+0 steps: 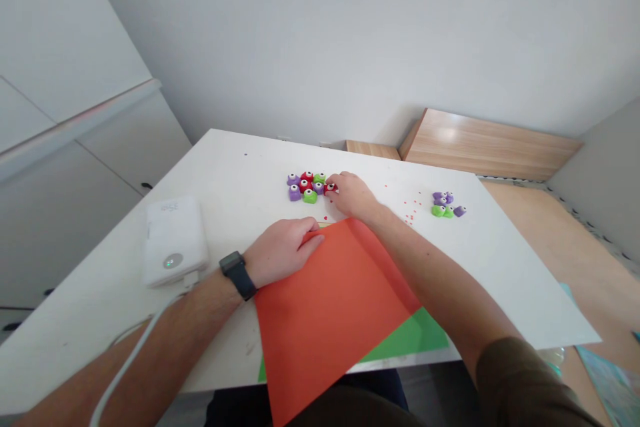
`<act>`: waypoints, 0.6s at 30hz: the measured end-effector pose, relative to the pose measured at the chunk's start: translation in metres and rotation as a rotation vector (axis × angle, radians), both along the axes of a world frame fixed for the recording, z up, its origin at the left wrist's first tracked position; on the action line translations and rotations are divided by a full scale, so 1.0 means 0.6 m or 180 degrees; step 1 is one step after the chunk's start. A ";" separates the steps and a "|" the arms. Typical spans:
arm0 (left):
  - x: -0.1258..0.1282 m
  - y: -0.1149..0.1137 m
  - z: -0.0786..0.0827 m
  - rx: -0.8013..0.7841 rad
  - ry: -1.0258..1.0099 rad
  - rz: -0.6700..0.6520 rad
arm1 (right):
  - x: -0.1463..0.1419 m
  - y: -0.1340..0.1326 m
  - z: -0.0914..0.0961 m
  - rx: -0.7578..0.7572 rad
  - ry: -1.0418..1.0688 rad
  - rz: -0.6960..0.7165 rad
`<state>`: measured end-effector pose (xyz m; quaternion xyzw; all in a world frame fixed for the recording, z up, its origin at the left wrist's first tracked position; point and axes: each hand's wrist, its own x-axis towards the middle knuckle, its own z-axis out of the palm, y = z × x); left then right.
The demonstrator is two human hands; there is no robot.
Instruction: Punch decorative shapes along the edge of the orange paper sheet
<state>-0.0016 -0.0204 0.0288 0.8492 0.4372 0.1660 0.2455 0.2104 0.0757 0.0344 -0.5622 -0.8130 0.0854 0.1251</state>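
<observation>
My left hand point(280, 250), with a dark watch point(237, 273) on its wrist, grips the upper left edge of an orange-red sheet of paper point(330, 313) between thumb and fingers. Under that sheet lies a green sheet of paper point(413, 337). My right hand point(354, 195) reaches past the paper, its fingers closed on a small red one-eyed toy figure point(329, 188). This figure stands at the right end of a tight cluster of several purple, red and green one-eyed figures, among them a green figure point(310, 196) and a purple figure point(295, 193).
Towards the right of the white table point(240, 180), several purple and green figures point(440, 201) sit together. Tiny red bits point(410, 217) are scattered nearby. A white power bank point(175, 240) with a white cable point(135, 347) lies at left. Wooden furniture point(480, 143) stands behind the table.
</observation>
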 end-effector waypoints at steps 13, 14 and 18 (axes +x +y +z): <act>0.002 -0.003 0.005 -0.0111 -0.0059 0.0073 | 0.210 -0.136 0.031 -0.0925 0.2730 -0.0461; 0.002 -0.003 0.006 -0.0123 -0.0060 0.0083 | 0.226 -0.147 0.029 -0.0972 0.2807 -0.0567; 0.003 -0.002 0.008 -0.0229 -0.0072 0.0142 | 0.270 -0.171 0.011 -0.1264 0.2959 -0.0890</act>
